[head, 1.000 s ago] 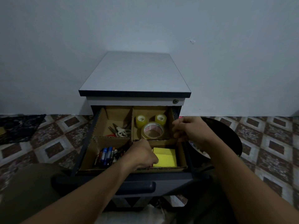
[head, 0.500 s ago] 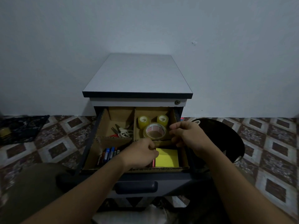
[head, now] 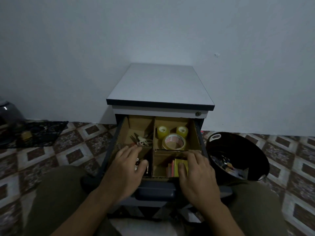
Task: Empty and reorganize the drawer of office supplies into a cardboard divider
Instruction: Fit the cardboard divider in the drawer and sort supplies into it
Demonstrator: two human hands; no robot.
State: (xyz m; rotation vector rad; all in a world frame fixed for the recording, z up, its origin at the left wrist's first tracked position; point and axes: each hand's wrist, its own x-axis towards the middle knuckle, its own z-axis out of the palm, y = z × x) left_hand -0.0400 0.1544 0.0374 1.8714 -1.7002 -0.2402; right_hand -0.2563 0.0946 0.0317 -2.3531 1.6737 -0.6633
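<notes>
Both hands have dropped onto the cardboard divider (head: 136,122), which sits in the open drawer (head: 156,190) at 12 o'clock: left hand (head: 127,166) slid to the 9 o'clock front cell, right hand (head: 196,171) came off the side rim onto the sticky notes (head: 180,161). Risk: weight on the thin cross wall (head: 170,150) could buckle it and mix the cells. Both hands lie flat, fingers extended, gripping nothing I can see.

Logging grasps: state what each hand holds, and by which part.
Nothing is plainly held. The left hand lies flat over the front-left compartment; the right hand rests on the sticky notes and cardboard divider.
</notes>
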